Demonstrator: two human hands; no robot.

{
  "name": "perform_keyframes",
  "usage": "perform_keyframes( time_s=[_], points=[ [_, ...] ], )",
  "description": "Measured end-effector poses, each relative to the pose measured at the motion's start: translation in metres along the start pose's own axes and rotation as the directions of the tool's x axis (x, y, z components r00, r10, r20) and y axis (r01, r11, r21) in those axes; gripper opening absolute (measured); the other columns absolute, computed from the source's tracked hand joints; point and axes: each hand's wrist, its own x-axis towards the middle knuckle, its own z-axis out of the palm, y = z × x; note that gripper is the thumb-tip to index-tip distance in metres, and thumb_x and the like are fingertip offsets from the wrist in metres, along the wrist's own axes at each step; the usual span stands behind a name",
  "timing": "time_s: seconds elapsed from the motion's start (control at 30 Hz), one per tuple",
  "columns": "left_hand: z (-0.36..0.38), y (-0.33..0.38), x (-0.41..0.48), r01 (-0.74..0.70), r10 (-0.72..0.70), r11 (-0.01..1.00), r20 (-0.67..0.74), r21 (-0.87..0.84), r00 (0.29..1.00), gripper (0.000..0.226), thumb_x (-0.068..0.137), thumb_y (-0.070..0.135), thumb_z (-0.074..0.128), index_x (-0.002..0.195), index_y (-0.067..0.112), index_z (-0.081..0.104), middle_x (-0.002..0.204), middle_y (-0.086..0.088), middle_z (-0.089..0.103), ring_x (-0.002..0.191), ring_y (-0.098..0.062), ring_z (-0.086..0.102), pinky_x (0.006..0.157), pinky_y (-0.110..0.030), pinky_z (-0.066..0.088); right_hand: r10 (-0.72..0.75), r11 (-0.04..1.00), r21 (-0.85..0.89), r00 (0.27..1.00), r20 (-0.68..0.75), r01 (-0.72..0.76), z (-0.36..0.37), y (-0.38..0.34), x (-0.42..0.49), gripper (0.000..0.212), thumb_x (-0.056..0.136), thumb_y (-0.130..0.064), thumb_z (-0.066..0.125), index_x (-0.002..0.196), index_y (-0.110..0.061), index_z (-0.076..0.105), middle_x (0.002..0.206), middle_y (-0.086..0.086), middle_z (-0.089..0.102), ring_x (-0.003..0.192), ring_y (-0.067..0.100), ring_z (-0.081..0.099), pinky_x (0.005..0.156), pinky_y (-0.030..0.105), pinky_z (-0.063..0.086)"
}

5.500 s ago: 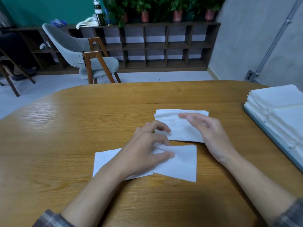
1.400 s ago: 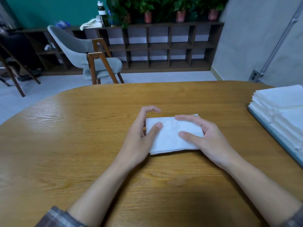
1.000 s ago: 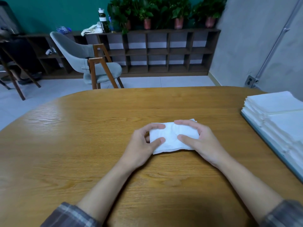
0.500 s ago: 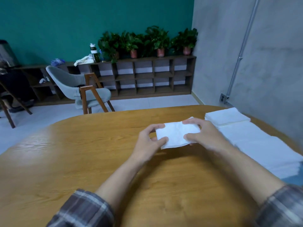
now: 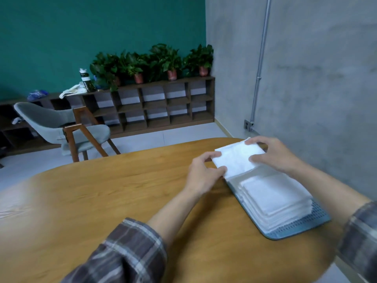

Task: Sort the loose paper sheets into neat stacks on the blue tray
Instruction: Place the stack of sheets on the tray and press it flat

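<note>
Whereas the bundle of white paper sheets point(image 5: 236, 159) lay flat at the middle of the bench point(image 5: 102, 201) a second ago, squared up between both hands, it is now raised and held over the far end of the blue tray point(image 5: 295, 229), which sits at the bench's right side.

Hands: the left hand point(image 5: 204, 174) pinches the bundle's left edge, thumb at the near corner, fingers curled to the far side. The right hand point(image 5: 274, 156) grips the right edge, thumb on top, fingertips over the far corner. Both are closed on the bundle. Plaid sleeves point(image 5: 132, 252) cover the forearms.

Tray contents: one tall stack of sheets point(image 5: 275, 193) on the near half, edges slightly stepped, with perforated blue floor showing at the near end. What lies under the raised bundle is hidden in shadow, and whether the bundle already touches it cannot be told.

Reading of the change: gathering and squaring look finished for this batch, and the step in hand is delivery. Still to do, by my judgement: lower the bundle flat and true its edges against the neighbouring stack.

Background: grey chair point(image 5: 61, 127) with wooden frame; low cubby shelf point(image 5: 163, 103); row of potted plants point(image 5: 155, 62); bottle point(image 5: 85, 79); pale cloth bag point(image 5: 73, 91); metal conduit point(image 5: 261, 58) running down to a socket box point(image 5: 247, 125).

Markings: the bottle carries a dark band, its lettering too small to read. No brand, label or writing is legible on the sheets, the tray or elsewhere.
</note>
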Motion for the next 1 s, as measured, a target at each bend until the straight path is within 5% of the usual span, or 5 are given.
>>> perform_keyframes(
  time_s=[0.27, 0.47, 0.67, 0.8, 1.0],
  points=[
    [0.039, -0.012, 0.021, 0.069, -0.066, 0.997, 0.083, -0.032, 0.994, 0.042, 0.082, 0.023, 0.087, 0.122, 0.025, 0.074, 0.121, 0.008, 0.068, 0.084, -0.022, 0.079, 0.094, -0.042, 0.062, 0.137, 0.99, -0.02, 0.99, -0.032, -0.138, -0.021, 0.043, 0.017, 0.044, 0.08, -0.003, 0.078, 0.108, -0.038, 0.073, 0.125, -0.004, 0.072, 0.109, 0.021, 0.071, 0.101, 0.044, 0.056],
    [0.05, -0.03, 0.025, 0.02, -0.033, 0.988, 0.085, 0.154, 0.996, 0.038, 0.081, 0.032, 0.087, 0.118, 0.031, 0.076, 0.113, 0.011, 0.069, 0.087, -0.02, 0.069, 0.093, -0.033, 0.057, 0.171, 0.963, -0.212, 0.985, -0.008, -0.168, -0.016, 0.062, 0.011, 0.038, 0.08, -0.018, 0.08, 0.114, -0.034, 0.074, 0.122, -0.007, 0.067, 0.096, 0.011, 0.065, 0.074, 0.025, 0.049],
    [0.046, -0.032, 0.028, -0.279, 0.268, 0.885, 0.08, 0.374, 0.96, 0.033, 0.092, 0.035, 0.077, 0.124, 0.029, 0.074, 0.118, 0.008, 0.042, 0.112, -0.009, 0.048, 0.096, -0.017, 0.041, -0.1, 0.87, -0.484, 0.995, 0.02, 0.097, -0.012, 0.054, 0.014, 0.044, 0.085, -0.032, 0.072, 0.129, -0.025, 0.07, 0.146, -0.007, 0.049, 0.141, 0.023, 0.041, 0.116, 0.045, 0.037],
    [0.051, -0.021, 0.04, -0.371, 0.277, 0.706, 0.247, 0.603, 0.929, 0.062, 0.107, 0.047, 0.052, 0.161, 0.019, 0.04, 0.171, -0.001, 0.02, 0.158, -0.023, 0.016, 0.125, -0.043, 0.022, -0.162, 0.797, -0.551, 0.967, 0.197, 0.246, -0.004, 0.044, 0.02, 0.058, 0.105, -0.034, 0.057, 0.16, -0.024, 0.041, 0.172, -0.005, 0.023, 0.159, 0.019, 0.018, 0.129, 0.039, 0.018],
    [0.066, -0.033, 0.044, -0.364, -0.023, 0.586, 0.464, 0.724, 0.886, 0.079, 0.11, 0.061, 0.02, 0.168, 0.016, -0.009, 0.174, 0.004, -0.02, 0.16, -0.016, -0.023, 0.131, -0.052, -0.005, 0.171, 0.72, -0.679, 0.913, 0.37, 0.14, 0.005, 0.068, 0.02, 0.065, 0.111, -0.055, 0.015, 0.164, -0.037, -0.016, 0.167, -0.019, -0.029, 0.157, 0.007, -0.024, 0.13, 0.042, -0.007]
  ],
)
